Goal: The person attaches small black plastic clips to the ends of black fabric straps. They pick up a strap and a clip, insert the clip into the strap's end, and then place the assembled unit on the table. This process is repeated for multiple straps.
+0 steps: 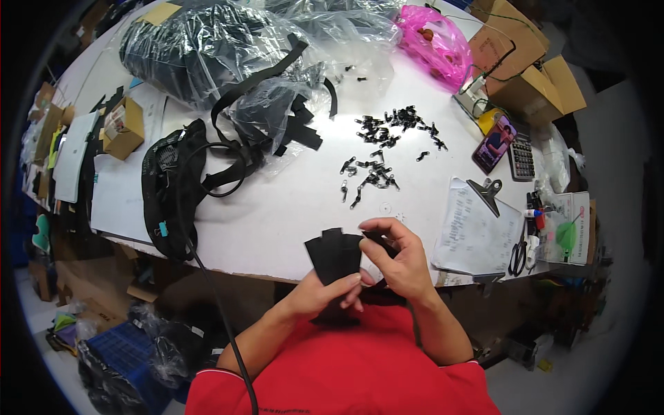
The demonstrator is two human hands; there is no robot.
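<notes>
Just off the table's near edge, my left hand (324, 292) is closed round a fanned bundle of black fabric strips (335, 254), the thumb lying across them. Close beside it, my right hand (404, 259) pinches a black strip (379, 242) between thumb and fingers. How far that strip runs into the palm is hidden. Beyond my hands, small black clips with metal ends lie in a near pile (373, 176) and a larger far pile (394, 124).
A black waist bag (166, 187) lies left, below clear plastic bags of black material (200, 55). To the right are a clipboard (460, 232), scissors (518, 254), a phone (494, 143) and a calculator (521, 158). A pink bag (439, 45) and cardboard boxes (529, 90) stand far right.
</notes>
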